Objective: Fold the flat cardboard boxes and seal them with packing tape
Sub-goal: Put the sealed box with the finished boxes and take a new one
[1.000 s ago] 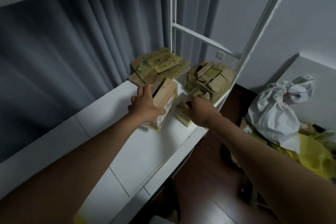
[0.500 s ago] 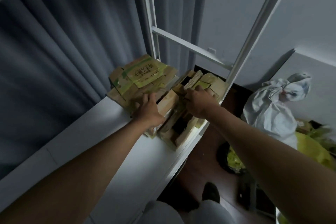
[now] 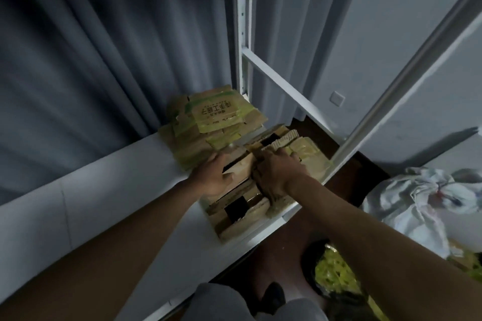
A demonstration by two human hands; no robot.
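A stack of flat cardboard boxes with green print lies at the far end of the white shelf. In front of it stand several folded brown boxes. My left hand grips the side of one folded box, thumb on its near face. My right hand holds the folded box beside it, fingers curled over its top edge. Another folded box with a dark opening lies below the hands near the shelf's front edge. No tape is in sight.
Grey curtains hang behind the shelf. White metal rack posts and a slanted brace rise at the shelf's end. On the dark floor to the right are a white cloth bundle and a bin with yellow-green scraps.
Both hands pushed the folded boxes further toward the stack at the shelf's end and came closer together. The view has shifted closer and tilted down.
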